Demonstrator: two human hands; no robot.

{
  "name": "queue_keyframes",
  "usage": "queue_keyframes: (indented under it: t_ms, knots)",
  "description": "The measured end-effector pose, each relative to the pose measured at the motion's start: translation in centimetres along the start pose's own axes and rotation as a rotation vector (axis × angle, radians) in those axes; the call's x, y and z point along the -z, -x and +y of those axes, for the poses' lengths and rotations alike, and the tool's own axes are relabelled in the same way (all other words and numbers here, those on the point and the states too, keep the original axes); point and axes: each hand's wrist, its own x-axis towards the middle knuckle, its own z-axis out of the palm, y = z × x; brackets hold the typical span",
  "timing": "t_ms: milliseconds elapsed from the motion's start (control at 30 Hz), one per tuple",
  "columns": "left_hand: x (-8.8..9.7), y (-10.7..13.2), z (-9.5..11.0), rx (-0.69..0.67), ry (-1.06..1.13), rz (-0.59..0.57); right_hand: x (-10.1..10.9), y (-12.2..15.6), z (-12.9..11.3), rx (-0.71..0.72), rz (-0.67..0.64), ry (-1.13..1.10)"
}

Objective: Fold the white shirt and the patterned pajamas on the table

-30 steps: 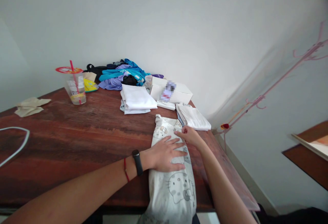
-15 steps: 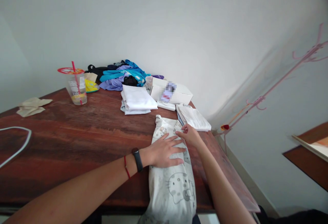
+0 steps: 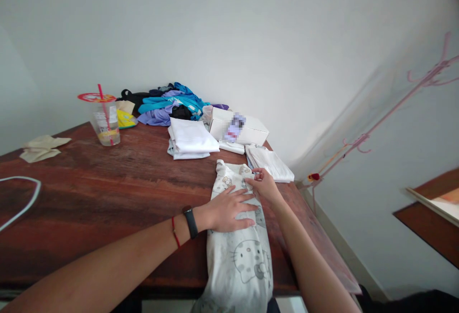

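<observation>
White cloth with grey cartoon-cat print (image 3: 247,265) lies on dark reddish-brown wooden tabletop (image 3: 125,198), near end past edge. Your left hand (image 3: 229,211): grip wide, palm flat on cloth. Right hand (image 3: 266,185): grip narrow at far-right edge; can't tell if pinching. Likely light, limp; hold by edges.

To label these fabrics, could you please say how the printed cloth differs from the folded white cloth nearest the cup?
The printed cloth bears cat drawings; the folded white cloth looks plain. The printed cloth overhangs the table; the folded white cloth lies fully on it. Both are pale.
</observation>
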Motion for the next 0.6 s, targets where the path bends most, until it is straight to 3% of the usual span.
queue_keyframes:
  t_ms: [167,400,600]
  knots:
    - [-0.4,0.0,-0.3,-0.011,-0.018,0.002,0.3,0.2,-0.7,-0.092,0.031,-0.135]
    - [-0.4,0.0,-0.5,-0.007,0.009,-0.005,1.5,1.2,-1.7,-0.22,-0.345,-0.112]
    - [-0.5,0.1,-0.5,0.0,0.025,-0.002,1.4,1.5,-2.4,-0.194,-0.403,-0.15]
